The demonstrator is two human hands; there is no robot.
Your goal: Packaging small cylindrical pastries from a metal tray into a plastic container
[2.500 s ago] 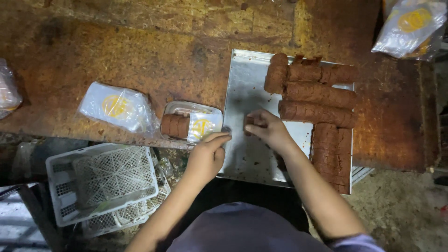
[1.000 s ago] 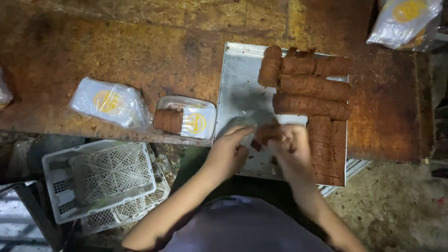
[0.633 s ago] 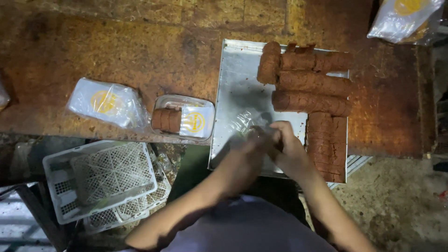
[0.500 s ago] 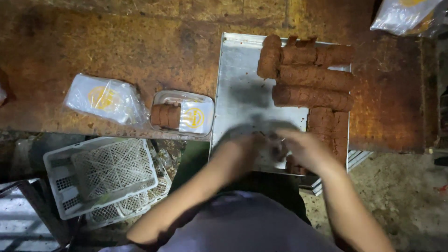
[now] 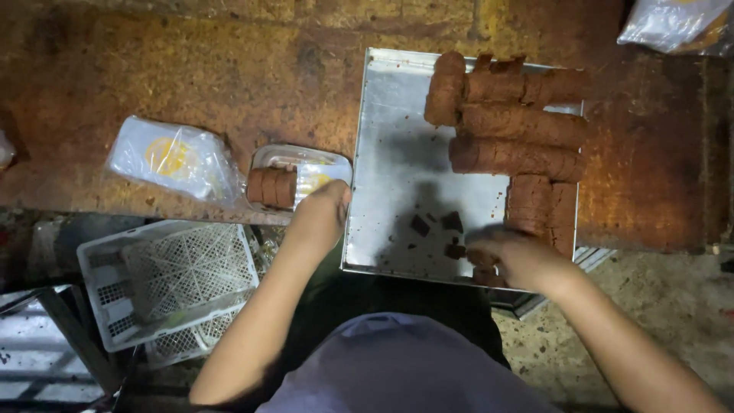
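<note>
A metal tray [image 5: 397,138] lies on the rusty brown worktop. Long brown rolls [image 5: 520,122] are stacked at its far right, and a few small dark crumbs [image 5: 437,226] lie near its front. My right hand [image 5: 511,258] rests at the tray's front right corner, its fingers curled over brown slices [image 5: 489,278]. My left hand [image 5: 321,218] is at the right end of a clear plastic container [image 5: 306,162] that holds a short row of brown round slices [image 5: 271,186]. Its fingertips are hidden.
A sealed clear packet with a yellow label [image 5: 172,159] lies left of the container. Another packet [image 5: 673,23] sits at the far right corner. White plastic baskets [image 5: 164,279] stand below the worktop's edge on the left, with a dirt floor [image 5: 673,306] on the right.
My hands were together over the tray's front. They have since parted: the left moved to the plastic container, and the right moved to the tray's front right corner.
</note>
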